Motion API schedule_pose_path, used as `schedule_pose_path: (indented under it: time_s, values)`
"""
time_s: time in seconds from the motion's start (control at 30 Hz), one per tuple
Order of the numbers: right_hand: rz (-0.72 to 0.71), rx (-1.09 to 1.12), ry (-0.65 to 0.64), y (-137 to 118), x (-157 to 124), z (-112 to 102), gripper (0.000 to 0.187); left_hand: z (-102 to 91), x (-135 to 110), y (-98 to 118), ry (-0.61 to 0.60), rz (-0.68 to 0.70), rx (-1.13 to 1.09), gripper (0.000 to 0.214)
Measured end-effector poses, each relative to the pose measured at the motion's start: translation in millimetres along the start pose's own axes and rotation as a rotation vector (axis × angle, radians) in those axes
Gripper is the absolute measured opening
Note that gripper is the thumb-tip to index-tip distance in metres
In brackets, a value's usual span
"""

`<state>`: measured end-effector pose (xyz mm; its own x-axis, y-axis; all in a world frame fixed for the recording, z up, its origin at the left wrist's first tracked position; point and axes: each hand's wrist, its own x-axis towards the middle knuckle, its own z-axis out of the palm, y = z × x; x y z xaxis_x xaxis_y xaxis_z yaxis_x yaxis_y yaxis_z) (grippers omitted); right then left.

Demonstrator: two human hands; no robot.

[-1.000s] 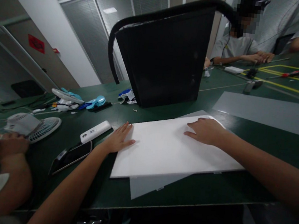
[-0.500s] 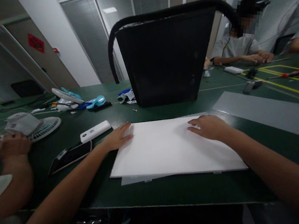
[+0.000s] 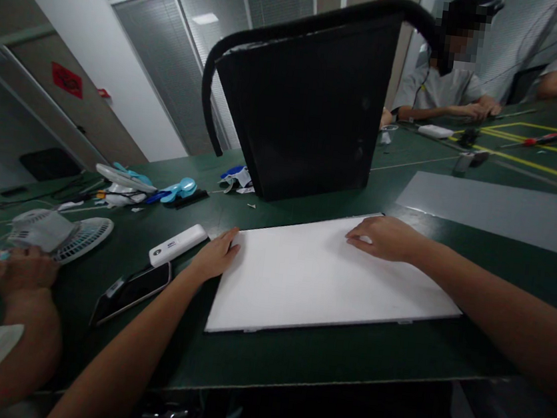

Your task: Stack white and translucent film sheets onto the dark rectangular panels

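Observation:
A thin white rectangular panel [image 3: 301, 279] with small tabs along its front edge lies flat on the green table [image 3: 341, 364]. At its left edge, near the back corner, rests my left hand [image 3: 215, 255], fingers stretched out and thumb apart. My right hand [image 3: 383, 238] is over the panel's right back part. Its thumb and forefinger meet in a pinch, with a small gap showing inside the loop. Whatever they hold, if anything, is too small or hidden to make out.
A large black panel [image 3: 310, 105] stands upright behind. To the left lie a phone [image 3: 133, 293], a white slim device [image 3: 178, 244] and a fan [image 3: 84, 240], near a co-worker's hands [image 3: 24, 274]. A grey sheet [image 3: 499, 211] lies at right. Other people sit beyond.
The translucent sheet that stuck out past the white panel's front and back edges no longer shows there. My right thumb and forefinger have closed together; my left hand shifted slightly left.

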<state>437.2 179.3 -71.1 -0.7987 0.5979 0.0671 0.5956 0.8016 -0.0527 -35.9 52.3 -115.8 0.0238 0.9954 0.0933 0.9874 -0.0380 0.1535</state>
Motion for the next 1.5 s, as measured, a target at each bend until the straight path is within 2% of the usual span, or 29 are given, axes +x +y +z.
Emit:
schedule_pose_path:
  time_s: [0.3, 0.47, 0.6, 0.73, 0.83, 0.97, 1.1, 1.23, 1.5]
  values:
    - [-0.080, 0.049, 0.052, 3, -2, 1, 0.043, 3.8, 2, -5, 0.025, 0.027, 0.038, 0.063]
    - [-0.055, 0.036, 0.123, 24, 1, 9, 0.041, 3.9, 2, -5, 0.042, 0.029, 0.036, 0.064]
    - [0.155, -0.026, 0.197, 63, -8, 2, 0.048, 2.5, 2, -4, 0.044, 0.027, 0.030, 0.062]
    - [0.529, -0.098, 0.267, 116, -33, -10, 0.059, 5.1, 5, -7, 0.067, 0.038, 0.003, 0.061]
    - [0.775, -0.122, 0.294, 152, -54, -11, 0.058, 7.9, 7, -9, 0.073, 0.026, 0.000, 0.062]
    - [0.991, -0.109, 0.282, 185, -72, 1, 0.060, 8.7, 8, -9, 0.077, 0.002, -0.009, 0.065]
    - [1.216, -0.038, 0.244, 201, -73, 23, 0.083, 8.2, 7, -8, 0.079, -0.036, -0.052, 0.072]
    - [1.313, 0.065, 0.134, 211, -69, 42, 0.098, 9.4, 9, -11, 0.069, -0.010, -0.036, 0.069]
    - [1.339, 0.094, 0.061, 224, -67, 52, 0.100, 9.8, 9, -14, 0.040, 0.033, -0.001, 0.070]
